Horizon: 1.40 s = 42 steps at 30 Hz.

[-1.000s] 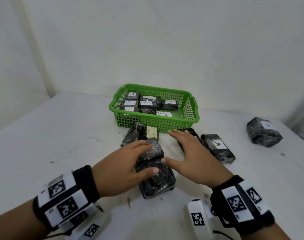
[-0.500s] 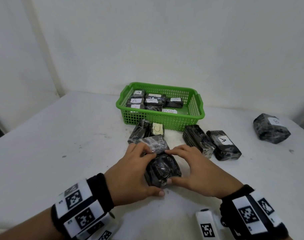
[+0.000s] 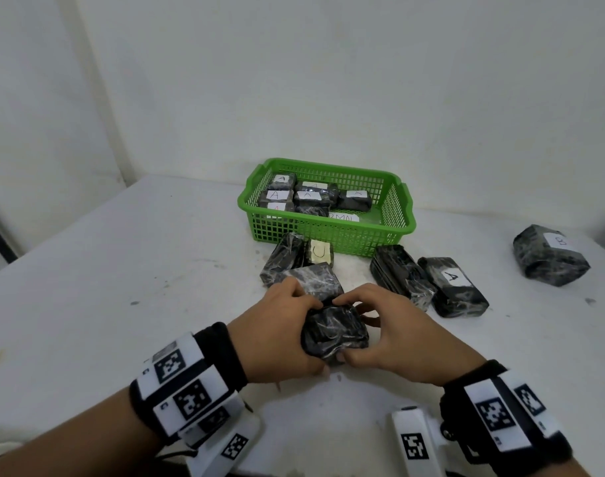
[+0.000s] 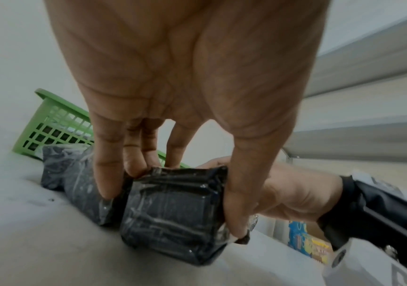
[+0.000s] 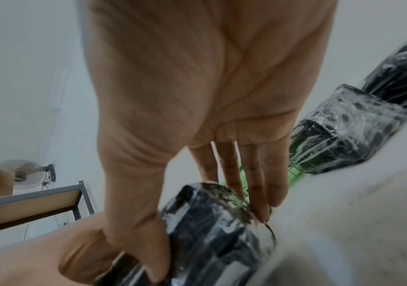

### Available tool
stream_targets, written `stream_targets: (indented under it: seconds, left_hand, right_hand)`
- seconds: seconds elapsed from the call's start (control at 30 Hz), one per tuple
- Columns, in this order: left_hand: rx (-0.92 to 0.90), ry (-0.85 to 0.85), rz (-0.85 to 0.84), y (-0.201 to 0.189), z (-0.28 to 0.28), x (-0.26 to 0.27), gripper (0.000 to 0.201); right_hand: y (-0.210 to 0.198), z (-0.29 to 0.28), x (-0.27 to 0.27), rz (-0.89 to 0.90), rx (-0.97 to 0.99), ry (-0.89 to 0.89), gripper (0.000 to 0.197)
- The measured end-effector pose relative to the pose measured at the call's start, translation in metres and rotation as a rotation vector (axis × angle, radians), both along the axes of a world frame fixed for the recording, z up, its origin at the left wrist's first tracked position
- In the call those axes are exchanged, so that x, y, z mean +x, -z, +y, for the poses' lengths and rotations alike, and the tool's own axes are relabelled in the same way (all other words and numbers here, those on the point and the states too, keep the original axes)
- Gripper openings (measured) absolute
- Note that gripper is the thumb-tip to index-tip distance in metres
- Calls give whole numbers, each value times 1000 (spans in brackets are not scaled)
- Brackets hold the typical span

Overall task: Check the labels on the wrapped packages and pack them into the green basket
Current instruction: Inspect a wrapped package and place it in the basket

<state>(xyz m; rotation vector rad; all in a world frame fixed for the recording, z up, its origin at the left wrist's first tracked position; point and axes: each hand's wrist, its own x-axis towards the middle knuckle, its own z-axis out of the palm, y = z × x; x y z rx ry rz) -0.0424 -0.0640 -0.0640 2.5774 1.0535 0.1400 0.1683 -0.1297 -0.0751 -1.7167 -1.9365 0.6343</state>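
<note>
A black wrapped package (image 3: 335, 332) (image 4: 173, 212) (image 5: 212, 222) lies on the white table near me, and both hands hold it. My left hand (image 3: 277, 335) (image 4: 173, 183) grips its left side, fingers over the far edge and thumb on the near edge. My right hand (image 3: 387, 335) (image 5: 212, 222) grips its right side the same way. No label shows on it. The green basket (image 3: 328, 235) stands behind, with several packages labelled A inside.
Just behind the held one lies another package (image 3: 315, 280). Beyond it are an unlabelled one (image 3: 282, 258) and one marked U (image 3: 320, 252). To the right lie a plain package (image 3: 402, 275), one marked A (image 3: 452, 287), and one marked B (image 3: 550, 254) far right.
Both hands closed in from resting over the packages and now grip the near package from both sides; it has turned and been drawn a little toward me.
</note>
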Motion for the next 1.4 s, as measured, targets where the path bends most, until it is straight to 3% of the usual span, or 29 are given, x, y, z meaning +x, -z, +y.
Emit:
stream_targets:
  seconds: [0.13,0.23,0.33,0.43,0.57,0.63,0.7,0.77,0.9,1.0,1.1,1.23,1.4]
  left_hand:
    - [-120,14,-105,-14,8,1,78]
    - [-269,-35,-361,-25,18,5,68]
    - [-405,-93,-585,-32,36,15,82]
    - [-483,-101,-714,-41,53,29,91]
    - [-621,-91,-884,-47,73,46,66]
    - [-645,-116,-959,-44,84,53,69]
    - [-642,-145,-990,-43,94,59,84]
    - [-643,-147,-1002,-45,101,63,87]
    - [-752,-85,-1033,-47,109,67,58]
    - [-822,-77,-1042,-42,108,70,38]
    - [-794,-109,-1069,-35,110,72,46]
    - [-793,-63,-1015,-25,112,74,52]
    - [-827,-64,-1067,-15,111,75,56]
  right_hand:
    - [-7,-2,10,137,22,36,59]
    - [-14,3,18,371,48,93,59]
    - [-25,12,22,613,87,138,65]
    - [-37,28,25,726,111,161,61]
    - [-40,53,31,833,184,206,56]
    - [-41,64,33,882,184,222,58]
    - [-44,72,35,900,158,241,57]
    - [-46,78,40,914,124,234,54]
    - [-48,81,47,994,159,212,41]
    - [-43,84,47,982,186,239,41]
    - [-32,87,46,1006,141,241,40]
    - [-23,90,43,990,166,262,73]
    - [-21,86,40,983,185,279,65]
